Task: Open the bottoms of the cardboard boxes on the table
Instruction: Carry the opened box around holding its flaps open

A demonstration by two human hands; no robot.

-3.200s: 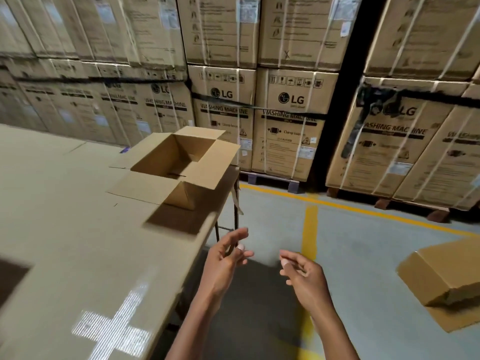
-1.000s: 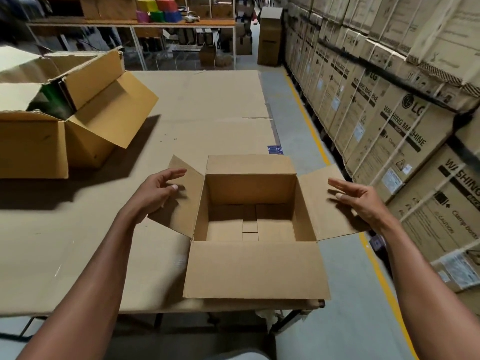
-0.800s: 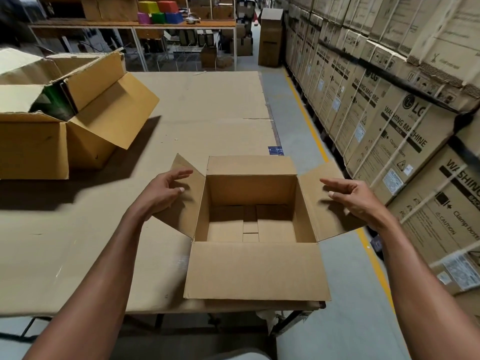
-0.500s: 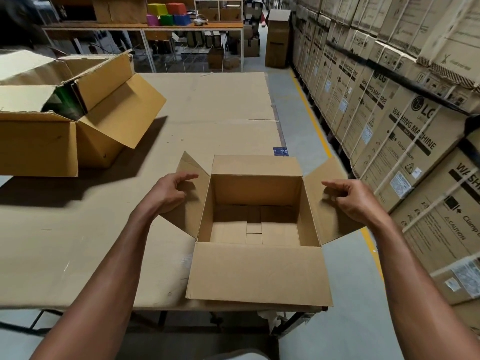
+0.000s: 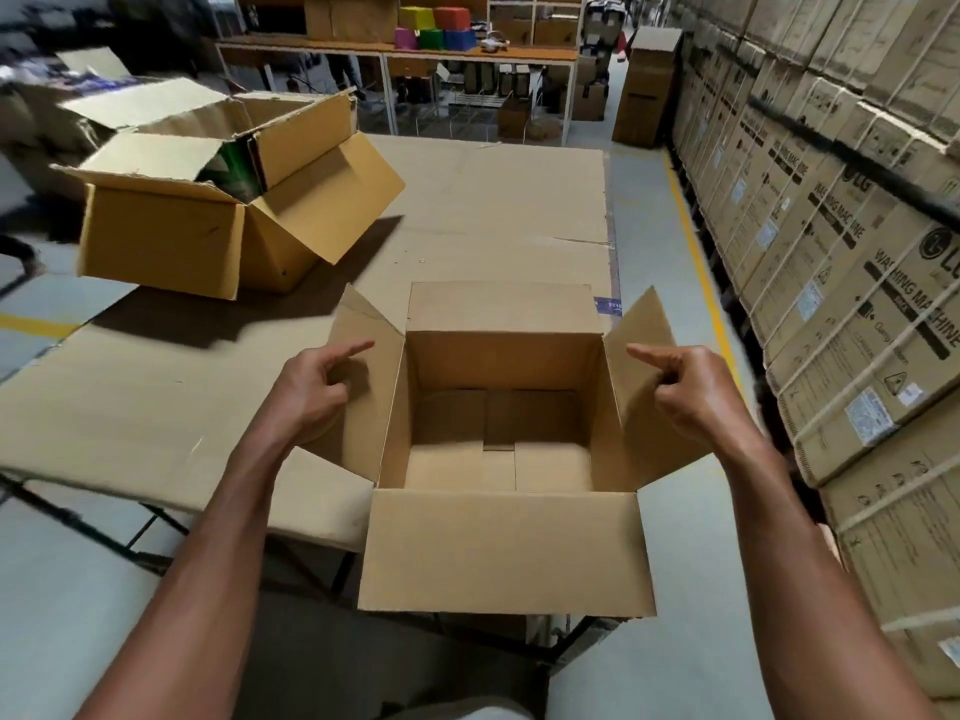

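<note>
Right at the near edge of the tabletop (image 5: pixel 467 210) sits the open cardboard box (image 5: pixel 506 558), its near flap hanging down over the edge and its far flap folded back flat. Inside, the bottom flaps (image 5: pixel 498 462) lie closed, their seams meeting in the middle of the floor. Both side flaps stand up at an angle, and a hand is on each. The left hand (image 5: pixel 311 389) grips the left flap (image 5: pixel 363 397) from outside, forefinger pointing along the cardboard, the other fingers curled against it. Across the box, the right hand (image 5: pixel 685 387) mirrors that on the right flap (image 5: pixel 647 387): forefinger stretched inward, the rest curled round the flap's edge. Further back on the left, a bigger box (image 5: pixel 166 241) sits partly off the tabletop's side, flaps splayed open, something green showing inside. Down the right runs a wall of stacked, strapped cartons (image 5: pixel 852 283) printed with washing machine labels, with a yellow floor line (image 5: pixel 696 252) alongside. At the far end, a shelf rack (image 5: pixel 395 46) carries small coloured cubes (image 5: pixel 434 27).
</note>
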